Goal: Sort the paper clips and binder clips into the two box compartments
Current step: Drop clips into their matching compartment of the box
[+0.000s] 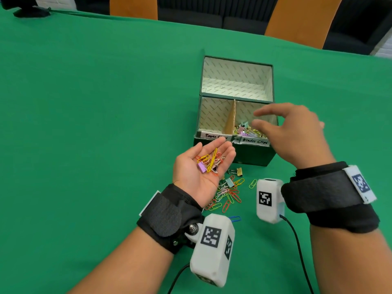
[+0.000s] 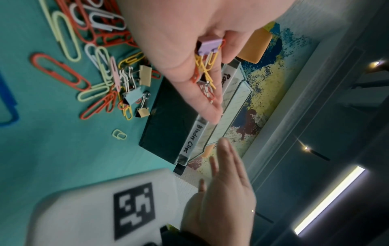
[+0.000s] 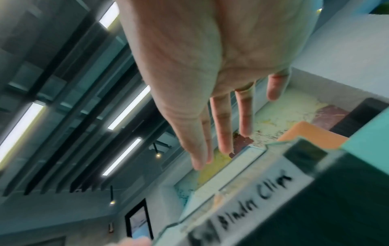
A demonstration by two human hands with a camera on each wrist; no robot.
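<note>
Nearest, below and between the two wrists, a loose pile of paper clips (image 1: 228,195) is lying on the green table (image 1: 84,124) with a few binder clips (image 1: 235,172) mixed in at its far edge, and a lone blue paper clip (image 1: 235,218) is sitting just beside the left wrist. The left hand (image 1: 202,168) is lying palm up just above that pile, fingers relaxed and slightly cupped — it is cradling a small heap of yellow and orange paper clips plus a purple binder clip (image 1: 201,167), gripping none of them. Its fingertips are reaching the front edge of the box (image 1: 252,155), at the label reading "Paper Clips". To its right, the right hand (image 1: 290,130) is hovering palm down over the compartment labelled "Binder Clips" (fingers spread and straight, holding nothing) — pastel binder clips (image 1: 247,129) are lying heaped beneath it.
</note>
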